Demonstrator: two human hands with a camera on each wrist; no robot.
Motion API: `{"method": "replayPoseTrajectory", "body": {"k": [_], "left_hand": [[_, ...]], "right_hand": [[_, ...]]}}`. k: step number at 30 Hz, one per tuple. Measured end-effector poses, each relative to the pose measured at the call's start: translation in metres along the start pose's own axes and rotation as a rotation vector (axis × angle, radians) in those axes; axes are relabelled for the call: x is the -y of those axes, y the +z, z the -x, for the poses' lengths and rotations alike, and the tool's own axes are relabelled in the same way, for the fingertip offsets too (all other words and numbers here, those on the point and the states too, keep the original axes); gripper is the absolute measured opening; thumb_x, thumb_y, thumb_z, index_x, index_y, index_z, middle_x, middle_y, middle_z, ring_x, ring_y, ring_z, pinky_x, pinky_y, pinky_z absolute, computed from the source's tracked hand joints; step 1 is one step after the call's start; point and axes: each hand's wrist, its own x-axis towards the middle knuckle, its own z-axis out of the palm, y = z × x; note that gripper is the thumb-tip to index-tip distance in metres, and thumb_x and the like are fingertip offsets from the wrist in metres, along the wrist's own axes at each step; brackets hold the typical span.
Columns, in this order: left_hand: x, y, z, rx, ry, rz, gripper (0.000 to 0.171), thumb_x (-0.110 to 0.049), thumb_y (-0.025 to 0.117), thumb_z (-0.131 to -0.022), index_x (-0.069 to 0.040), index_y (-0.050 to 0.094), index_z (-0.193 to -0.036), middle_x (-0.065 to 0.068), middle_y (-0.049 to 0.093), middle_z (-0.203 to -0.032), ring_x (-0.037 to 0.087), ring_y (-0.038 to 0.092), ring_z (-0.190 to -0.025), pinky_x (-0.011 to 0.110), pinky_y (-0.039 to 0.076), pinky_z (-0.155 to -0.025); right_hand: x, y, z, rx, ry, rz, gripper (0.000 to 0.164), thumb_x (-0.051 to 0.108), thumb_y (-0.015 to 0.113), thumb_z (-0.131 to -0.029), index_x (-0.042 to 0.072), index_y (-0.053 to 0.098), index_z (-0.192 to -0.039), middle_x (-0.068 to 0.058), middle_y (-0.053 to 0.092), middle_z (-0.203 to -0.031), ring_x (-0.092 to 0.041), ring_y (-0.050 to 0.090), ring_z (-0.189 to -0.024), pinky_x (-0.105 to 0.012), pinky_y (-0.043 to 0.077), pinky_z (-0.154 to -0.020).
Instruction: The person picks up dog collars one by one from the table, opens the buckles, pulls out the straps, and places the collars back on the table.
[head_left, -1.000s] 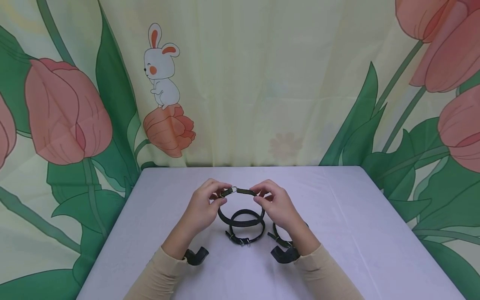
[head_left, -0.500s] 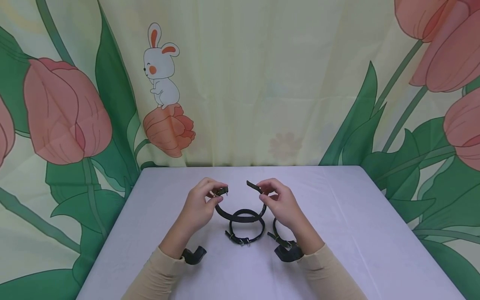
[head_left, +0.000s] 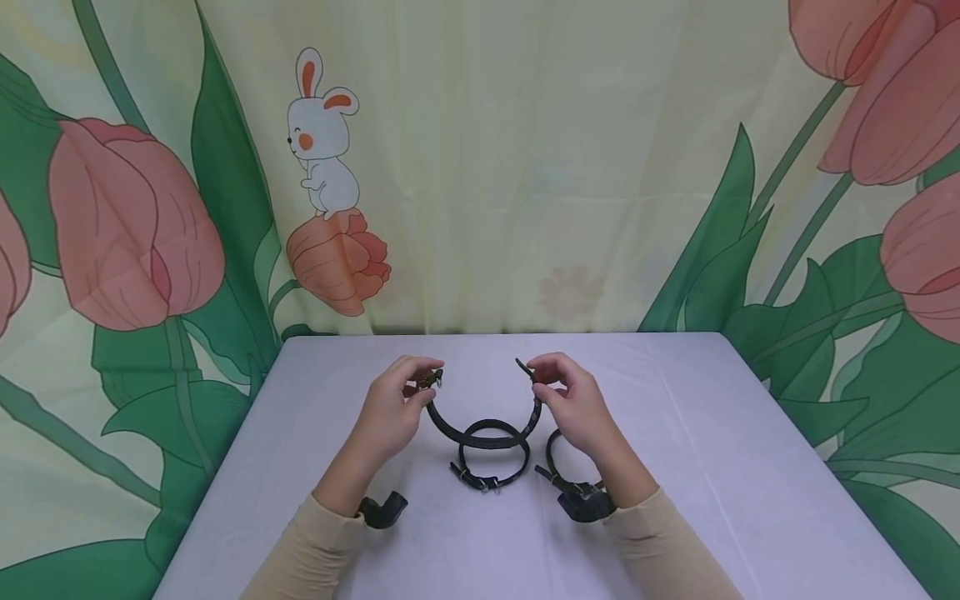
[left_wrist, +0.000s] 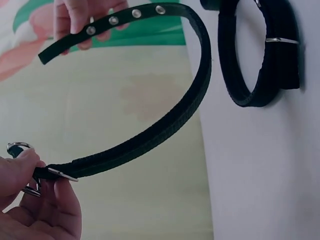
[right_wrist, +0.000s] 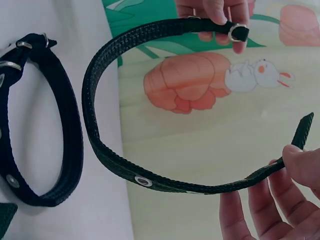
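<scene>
A dark strap collar (head_left: 453,433), unbuckled, hangs in a wide U between both hands above the table. My left hand (head_left: 390,408) pinches its buckle end; in the left wrist view a metal buckle (left_wrist: 33,189) and a ring show by the fingers. My right hand (head_left: 573,404) pinches the strap near its free tip, which sticks up past the thumb. Metal eyelets (left_wrist: 136,13) line that end of the strap. Below it, a buckled black collar (head_left: 480,481) lies on the table in a loop. Another dark collar (head_left: 552,477) lies beside the right wrist, partly hidden by it.
The table (head_left: 712,433) has a white cover, its far edge against a curtain (head_left: 480,167) printed with tulips and a rabbit. Black wrist devices (head_left: 385,510) sit at the sleeve cuffs, the right one overlapping the right-hand collar.
The two collar ends, together a second ago, have come apart. My left hand has moved left and my right hand right, widening the strap into a U. The collars on the table have not moved.
</scene>
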Motion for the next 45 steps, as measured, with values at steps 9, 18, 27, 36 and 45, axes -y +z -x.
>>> {"method": "replayPoseTrajectory", "body": {"k": [9, 18, 27, 36, 45], "left_hand": [[0.005, -0.003, -0.003, 0.023, -0.045, 0.020, 0.039, 0.004, 0.072, -0.098, -0.014, 0.072, -0.133, 0.007, 0.069, -0.122, 0.022, 0.066, -0.116, 0.042, 0.061, -0.097], [0.013, -0.004, -0.008, 0.006, -0.064, 0.058, 0.028, -0.002, 0.072, -0.101, -0.013, 0.073, -0.127, 0.005, 0.070, -0.120, 0.023, 0.067, -0.116, 0.044, 0.061, -0.098], [0.021, -0.005, -0.015, -0.023, -0.148, 0.127, 0.027, 0.004, 0.070, -0.100, -0.008, 0.072, -0.124, 0.014, 0.073, -0.118, 0.028, 0.070, -0.117, 0.047, 0.061, -0.103], [0.025, -0.007, -0.020, -0.026, -0.219, 0.180, 0.026, 0.005, 0.070, -0.100, -0.008, 0.070, -0.122, 0.016, 0.072, -0.118, 0.028, 0.071, -0.117, 0.042, 0.063, -0.102], [0.035, -0.010, -0.025, -0.045, -0.243, 0.224, 0.029, 0.011, 0.070, -0.096, -0.005, 0.069, -0.120, 0.017, 0.072, -0.117, 0.029, 0.071, -0.114, 0.029, 0.064, -0.094]], "right_hand": [[-0.005, -0.013, -0.003, 0.000, 0.022, 0.002, 0.024, 0.001, 0.068, -0.102, 0.008, 0.069, -0.125, -0.015, 0.070, -0.119, -0.026, 0.064, -0.111, -0.023, 0.057, -0.089], [-0.011, -0.022, -0.007, 0.002, 0.008, -0.090, 0.027, -0.006, 0.069, -0.099, 0.001, 0.065, -0.124, -0.022, 0.067, -0.117, -0.025, 0.065, -0.107, -0.024, 0.063, -0.088], [-0.017, -0.033, -0.011, -0.010, 0.003, -0.111, 0.024, -0.005, 0.069, -0.100, -0.001, 0.063, -0.123, -0.012, 0.065, -0.109, -0.021, 0.066, -0.105, -0.026, 0.065, -0.086], [-0.024, -0.042, -0.013, -0.025, -0.019, -0.134, 0.026, -0.006, 0.065, -0.103, -0.002, 0.057, -0.127, -0.024, 0.062, -0.113, -0.013, 0.069, -0.100, -0.030, 0.067, -0.084], [-0.036, -0.048, -0.017, -0.053, -0.016, -0.164, 0.027, -0.008, 0.061, -0.103, -0.001, 0.054, -0.128, -0.027, 0.060, -0.118, -0.010, 0.071, -0.101, -0.034, 0.067, -0.085]]}}
